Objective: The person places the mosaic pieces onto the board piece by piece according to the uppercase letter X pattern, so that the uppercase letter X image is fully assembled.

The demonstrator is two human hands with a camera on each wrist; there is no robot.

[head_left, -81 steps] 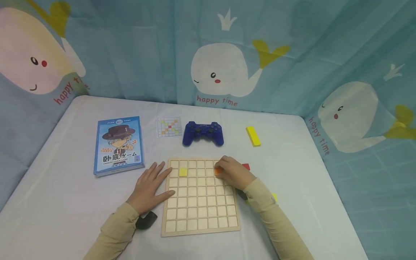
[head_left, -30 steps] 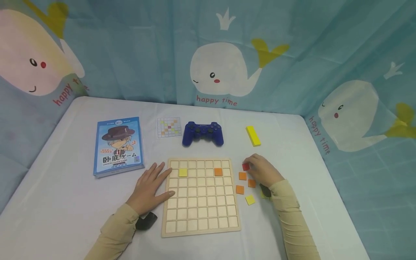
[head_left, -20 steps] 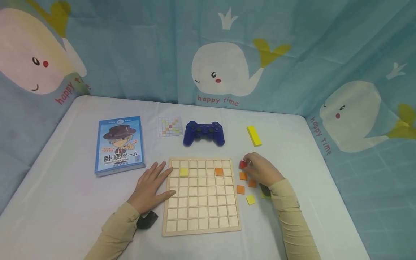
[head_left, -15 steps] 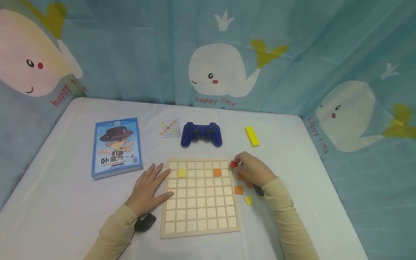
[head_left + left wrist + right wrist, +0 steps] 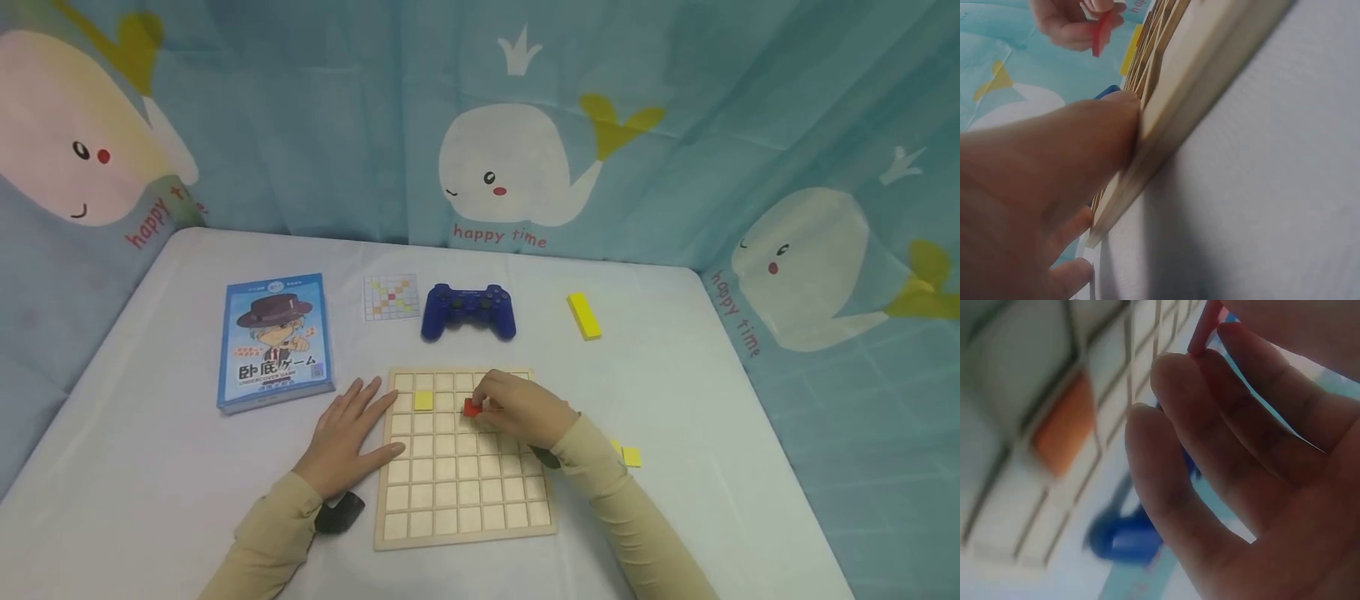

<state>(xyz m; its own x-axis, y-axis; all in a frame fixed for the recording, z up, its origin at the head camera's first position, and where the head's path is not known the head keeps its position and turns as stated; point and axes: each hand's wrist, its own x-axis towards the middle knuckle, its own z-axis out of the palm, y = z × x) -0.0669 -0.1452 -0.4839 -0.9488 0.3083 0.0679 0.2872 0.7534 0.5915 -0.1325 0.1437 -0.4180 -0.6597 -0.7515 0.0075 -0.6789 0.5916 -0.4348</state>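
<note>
My right hand (image 5: 521,408) pinches a small red square tile (image 5: 472,407) above the upper middle of a wooden grid board (image 5: 435,542). In the left wrist view the red tile (image 5: 1102,32) stands on edge between fingertips, raised off the board. My left hand (image 5: 345,442) lies with spread fingers against the board's left edge, thumb and a fingertip on its rim. A yellow tile (image 5: 423,401) sits in a cell of the second row. The orange tile (image 5: 1066,428) in another cell shows in the right wrist view; in the head view my right hand covers it.
Yellow tiles (image 5: 632,457) lie right of the board, partly behind the right sleeve, which hides other loose tiles. Behind the board are a coloured grid card (image 5: 391,297), a blue game controller (image 5: 468,310) and a yellow block (image 5: 584,316). A blue game box (image 5: 276,342) lies at left.
The right hand has let go of the orange tile in its cell, picked up the red tile from the right of the board, and carried it left over the grid. The left hand has stayed put.
</note>
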